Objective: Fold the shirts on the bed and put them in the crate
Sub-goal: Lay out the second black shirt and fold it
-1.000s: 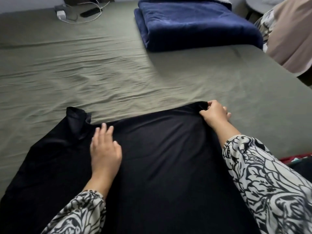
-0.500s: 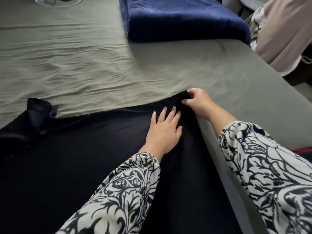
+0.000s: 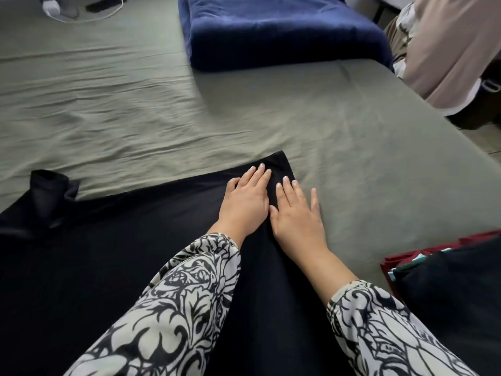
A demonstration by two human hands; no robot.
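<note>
A black shirt (image 3: 113,261) lies spread flat on the olive-green bed (image 3: 352,137), its far right corner near the middle of the view. My left hand (image 3: 244,202) lies flat on that corner with straight fingers. My right hand (image 3: 295,215) lies flat beside it, half on the shirt's right edge and half on the sheet. Both hands press down and hold nothing. A bunched sleeve (image 3: 51,191) sticks up at the shirt's far left. No crate shows in view.
A folded navy blanket (image 3: 282,31) sits at the far side of the bed. A charger and cable (image 3: 70,9) lie at the far left. A stack of folded clothes, dark red and black (image 3: 444,280), sits at the right edge. Pinkish fabric (image 3: 455,50) hangs beyond the bed's right side.
My left hand slid rightward across the shirt to its far right corner. My right hand let go of the pinched corner and now lies flat beside the left hand.
</note>
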